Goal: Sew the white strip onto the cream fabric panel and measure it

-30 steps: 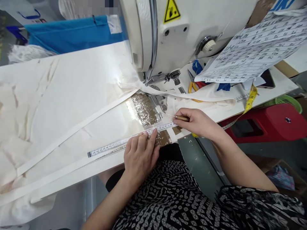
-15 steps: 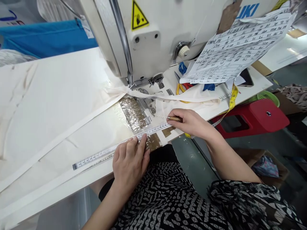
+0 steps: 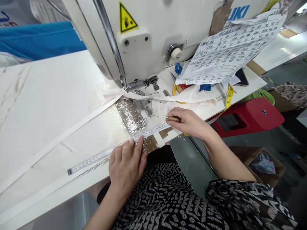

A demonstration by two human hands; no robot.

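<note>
My left hand (image 3: 126, 164) lies flat near the table's front edge, its fingertips pressing on a white tape measure (image 3: 92, 158). The tape runs slantwise over pale cream fabric (image 3: 83, 145), beside a printed ruler scale along the edge. My right hand (image 3: 188, 121) is closed round the wooden handle of an awl (image 3: 176, 119), whose thin metal tip points left toward the sewing machine's plate. That hand also rests at the right end of the visible tape; whether it pinches the tape is hidden. A narrow cream fabric band (image 3: 64, 137) passes beneath the needle area of the sewing machine (image 3: 144, 54).
Scissors with yellow handles (image 3: 176, 90) lie behind the fabric. A handwritten sheet (image 3: 230, 48) hangs off the machine, with a phone (image 3: 242, 77) by it. A yellow tape measure (image 3: 229, 95) droops over the edge near a red stool (image 3: 259, 116).
The whole view has shifted slightly, so the machine and table appear farther left. Both hands keep their places, the left on the tape and the right on the awl.
</note>
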